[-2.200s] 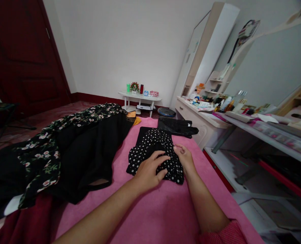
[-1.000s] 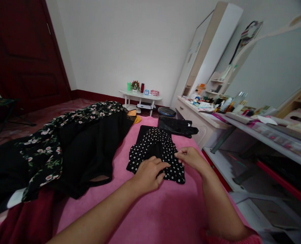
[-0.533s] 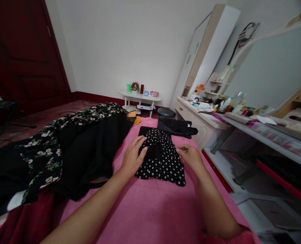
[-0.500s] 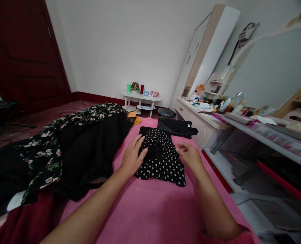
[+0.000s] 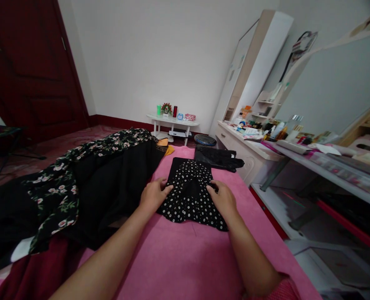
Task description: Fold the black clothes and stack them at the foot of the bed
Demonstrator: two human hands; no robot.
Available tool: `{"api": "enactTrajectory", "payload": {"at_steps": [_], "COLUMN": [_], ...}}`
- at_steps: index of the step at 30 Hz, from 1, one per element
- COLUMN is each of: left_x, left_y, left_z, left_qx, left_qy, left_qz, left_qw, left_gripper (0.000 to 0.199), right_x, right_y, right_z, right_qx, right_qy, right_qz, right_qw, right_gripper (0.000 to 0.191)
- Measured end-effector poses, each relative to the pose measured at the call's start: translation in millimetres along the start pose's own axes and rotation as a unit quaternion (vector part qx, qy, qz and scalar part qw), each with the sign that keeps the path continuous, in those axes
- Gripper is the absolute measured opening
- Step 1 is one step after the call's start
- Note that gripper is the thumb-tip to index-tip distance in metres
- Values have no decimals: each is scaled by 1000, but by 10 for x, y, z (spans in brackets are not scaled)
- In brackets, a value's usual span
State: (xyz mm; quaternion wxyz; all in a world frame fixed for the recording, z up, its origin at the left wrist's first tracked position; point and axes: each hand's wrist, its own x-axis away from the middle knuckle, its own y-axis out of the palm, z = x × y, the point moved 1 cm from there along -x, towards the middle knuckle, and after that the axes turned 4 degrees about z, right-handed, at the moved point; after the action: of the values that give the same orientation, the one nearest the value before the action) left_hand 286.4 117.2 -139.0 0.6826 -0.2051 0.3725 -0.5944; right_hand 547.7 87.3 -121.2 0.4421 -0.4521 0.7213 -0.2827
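Pink cloth underlies dotted fabric, edges partly hidden by left hand and right hand, their grip unclear.

At ten o'clock a panelled door is seen; at twelve, a green cup is set on a side table; at two, a dressing table is crowded with bottles.

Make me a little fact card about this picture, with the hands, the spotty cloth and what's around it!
Left hand: at the left edge of the spotty cloth; grip unclear
Right hand: at its right edge; grip unclear
Cloth colours: black with white spots
Underneath: pink cover
To the left: black flowery cloth
Beyond: black item
By the wall: white table
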Motion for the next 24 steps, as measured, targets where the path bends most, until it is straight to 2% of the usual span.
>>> {"api": "enactTrajectory", "payload": {"at_steps": [3, 6, 11, 14, 18, 22, 24], "left_x": [-39, -31, 58, 144, 311, 525, 625], "left_y": [-47, -79, -59, 20, 147, 230, 246], "left_z": [-23, 32, 178, 284, 466, 651, 708], "left_qx": [-59, -100, -77, -32, 4, 4, 7], "left_qy": [-73, -100, -96, -48, 63, 179, 226], "left_qz": [-42, -62, -48, -7, 34, 29, 22], "left_qw": [995, 988, 991, 998, 997, 983, 974], "left_gripper": [57, 51, 41, 36, 35, 45, 51], "right_x": [-32, -20, -6, -6, -9, -42, -88], "right_y": [-26, -3, 42, 97, 186, 156, 84], "right_z": [77, 97, 58, 67, 95, -34, -193], "right_qx": [44, 67, 50, 21, -40, -128, -119], "right_qy": [70, 115, 84, 72, 85, 81, 76], "right_qz": [-37, -76, -87, -91, -78, -49, -78], "right_qw": [996, 988, 991, 993, 993, 987, 987], "right_gripper": [48, 56, 64, 68, 70, 69, 76]}}
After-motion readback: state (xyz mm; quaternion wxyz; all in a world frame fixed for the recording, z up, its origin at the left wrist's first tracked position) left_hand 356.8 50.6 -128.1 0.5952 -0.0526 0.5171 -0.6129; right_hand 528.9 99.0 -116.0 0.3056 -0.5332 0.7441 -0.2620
